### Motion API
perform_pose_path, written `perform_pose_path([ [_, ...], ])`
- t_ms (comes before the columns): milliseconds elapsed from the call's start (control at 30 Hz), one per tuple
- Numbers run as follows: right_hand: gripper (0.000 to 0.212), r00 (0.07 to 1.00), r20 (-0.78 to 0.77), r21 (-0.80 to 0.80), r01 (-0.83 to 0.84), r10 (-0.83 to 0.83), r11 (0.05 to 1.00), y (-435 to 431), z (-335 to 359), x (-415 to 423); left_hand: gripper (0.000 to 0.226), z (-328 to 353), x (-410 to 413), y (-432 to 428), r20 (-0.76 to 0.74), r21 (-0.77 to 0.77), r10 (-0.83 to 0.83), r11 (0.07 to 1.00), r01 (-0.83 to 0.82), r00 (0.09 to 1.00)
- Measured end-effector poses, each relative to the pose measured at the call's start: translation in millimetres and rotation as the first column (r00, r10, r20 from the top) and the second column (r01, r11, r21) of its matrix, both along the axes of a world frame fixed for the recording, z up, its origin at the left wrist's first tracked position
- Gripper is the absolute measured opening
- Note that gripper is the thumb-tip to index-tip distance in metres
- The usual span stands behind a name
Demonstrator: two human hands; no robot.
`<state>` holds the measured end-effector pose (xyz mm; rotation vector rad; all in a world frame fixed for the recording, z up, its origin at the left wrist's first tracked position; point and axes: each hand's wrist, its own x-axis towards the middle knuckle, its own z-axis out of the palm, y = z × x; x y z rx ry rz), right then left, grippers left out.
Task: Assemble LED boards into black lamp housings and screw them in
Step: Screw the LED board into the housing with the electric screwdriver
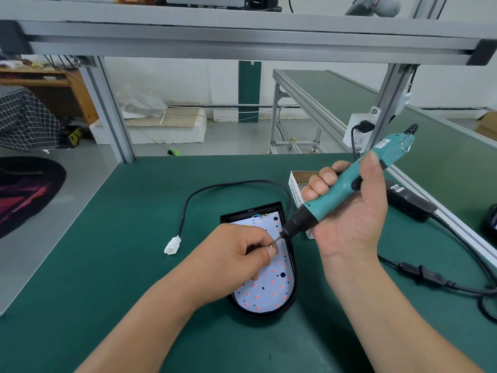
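Note:
A black lamp housing point(293, 289) lies on the green table with a white LED board point(269, 292) dotted with red LEDs seated inside it. My left hand point(236, 254) hovers over the board and pinches a small screw point(271, 246) between thumb and forefinger, right at the driver bit's tip. My right hand point(352, 211) grips a teal electric screwdriver point(336, 189), tilted down to the left, its thin bit meeting the screw. The housing's black cable point(215, 187) loops behind and ends in a white connector point(172, 244).
A small cardboard box of screws point(298, 184) stands behind the screwdriver, partly hidden by my right hand. A black power adapter point(411, 203) and its cord point(419, 273) lie on the right. A metal frame post point(113, 111) rises at the table's back left, a power strip point(357, 133) at the back right.

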<state>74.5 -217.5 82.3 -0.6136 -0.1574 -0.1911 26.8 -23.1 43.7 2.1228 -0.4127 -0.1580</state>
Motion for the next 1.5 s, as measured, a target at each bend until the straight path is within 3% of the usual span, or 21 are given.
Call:
perform_pose_path([
  [533,0.037,1.0,0.022,-0.044,-0.008,0.009,0.999,0,1,-2,0.017,1,0,-1,0.015,0.027,-0.003,1.0,0.002,1.0],
  [700,0.035,0.997,0.078,-0.103,-0.016,0.024,0.995,2,1,-5,0.028,3,-1,-1,0.089,0.128,0.0,0.992,-0.011,0.996],
  [833,0.034,0.99,0.134,-0.139,-0.013,0.032,0.99,5,2,-8,0.023,5,-2,-3,0.131,0.175,-0.01,0.984,-0.014,0.991],
  [1233,0.037,0.999,-0.028,0.011,0.047,-0.047,0.999,1,-3,0,0.014,1,-1,-7,0.162,0.107,0.032,0.993,-0.049,0.986],
  [1500,0.038,0.997,-0.077,0.058,0.033,-0.028,0.998,0,-3,3,0.046,7,0,4,0.153,0.131,0.027,0.99,-0.047,0.988],
])
